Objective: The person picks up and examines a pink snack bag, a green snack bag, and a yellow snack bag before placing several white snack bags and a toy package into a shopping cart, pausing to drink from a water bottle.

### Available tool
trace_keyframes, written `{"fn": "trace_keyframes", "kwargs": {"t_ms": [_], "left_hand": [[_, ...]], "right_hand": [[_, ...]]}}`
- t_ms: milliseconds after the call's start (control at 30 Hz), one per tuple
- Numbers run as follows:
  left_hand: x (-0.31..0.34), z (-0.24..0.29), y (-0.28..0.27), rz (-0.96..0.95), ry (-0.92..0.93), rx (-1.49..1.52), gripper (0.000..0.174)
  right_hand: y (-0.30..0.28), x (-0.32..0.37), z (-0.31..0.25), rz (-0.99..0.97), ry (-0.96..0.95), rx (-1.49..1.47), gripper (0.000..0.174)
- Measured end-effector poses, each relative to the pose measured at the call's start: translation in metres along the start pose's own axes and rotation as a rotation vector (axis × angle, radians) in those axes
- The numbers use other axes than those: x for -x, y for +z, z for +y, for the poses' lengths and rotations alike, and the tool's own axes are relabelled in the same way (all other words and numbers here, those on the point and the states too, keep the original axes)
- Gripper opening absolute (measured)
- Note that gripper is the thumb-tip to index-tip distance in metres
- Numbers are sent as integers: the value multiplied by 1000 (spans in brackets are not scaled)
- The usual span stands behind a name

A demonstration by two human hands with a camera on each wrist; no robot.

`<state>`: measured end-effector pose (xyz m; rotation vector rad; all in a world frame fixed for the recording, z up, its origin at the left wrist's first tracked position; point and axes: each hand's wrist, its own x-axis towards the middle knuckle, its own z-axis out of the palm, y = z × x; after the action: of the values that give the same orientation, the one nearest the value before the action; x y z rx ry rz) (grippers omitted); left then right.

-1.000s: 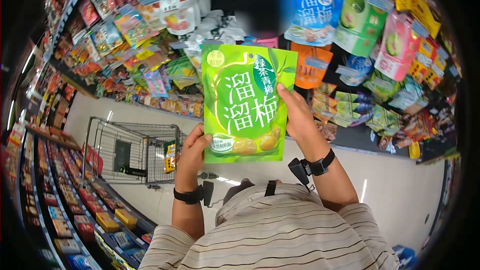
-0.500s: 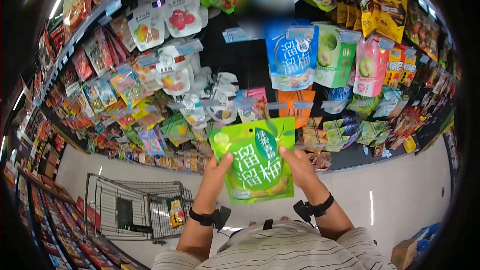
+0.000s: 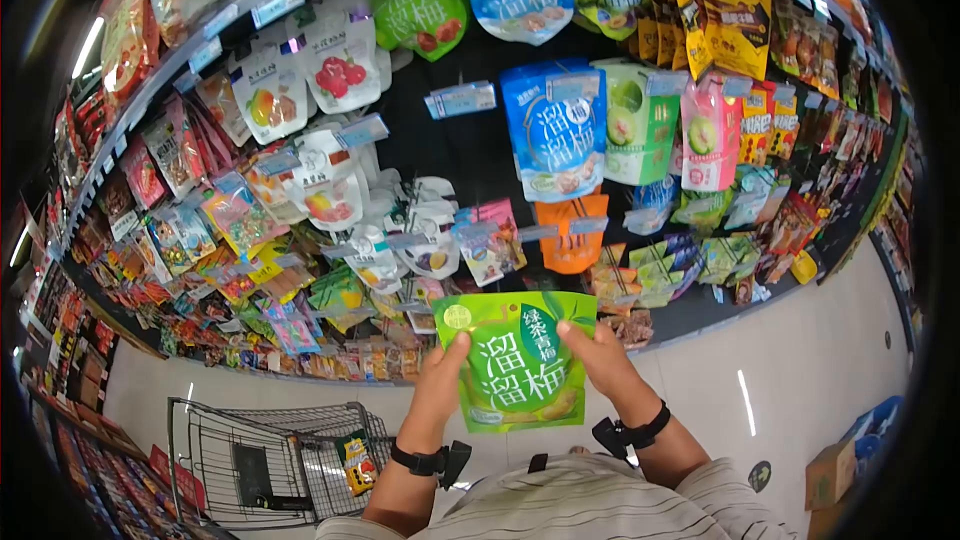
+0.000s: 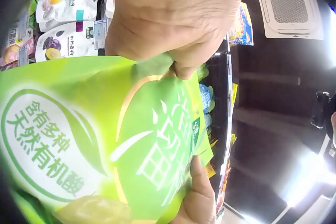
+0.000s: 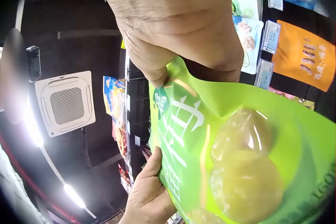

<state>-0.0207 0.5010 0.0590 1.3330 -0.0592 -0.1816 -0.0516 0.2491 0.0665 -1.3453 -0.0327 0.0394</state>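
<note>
Both the left hand (image 3: 440, 392) and right hand (image 3: 600, 360) are pinching the light, crinkly green plum-candy pouch (image 3: 517, 365) by its side edges.

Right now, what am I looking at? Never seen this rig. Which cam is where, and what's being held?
There is no robot here: a person wears three cameras. The wide fisheye picture comes from the head and looks down at both hands. The other two come from the wrists, each looking along its own hand. The left hand and right hand pinch the two sides of one green snack pouch, thumbs on its printed front, which faces the person. The wrist views show that same pouch close up. Behind it is a store rack hung with snack bags, such as a blue pouch. At the lower left of the head view stands a wire shopping cart with a small packet inside.
</note>
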Motion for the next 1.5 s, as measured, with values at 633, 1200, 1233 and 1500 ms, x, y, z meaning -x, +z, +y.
{"fn": "trace_keyframes", "kwargs": {"t_ms": [633,1200,1233,1500], "left_hand": [[-27,-33,69,-239,-30,49,38],[-39,-92,256,-469,-143,-151,51],[-40,-92,264,-475,-167,-101,50],[-64,-95,309,-388,-241,206,48]], "right_hand": [[-69,46,-25,219,-52,12,36],[-249,110,-48,442,-26,-80,42],[-257,111,-45,427,-16,-134,44],[-302,115,0,262,92,-154,55]]}}
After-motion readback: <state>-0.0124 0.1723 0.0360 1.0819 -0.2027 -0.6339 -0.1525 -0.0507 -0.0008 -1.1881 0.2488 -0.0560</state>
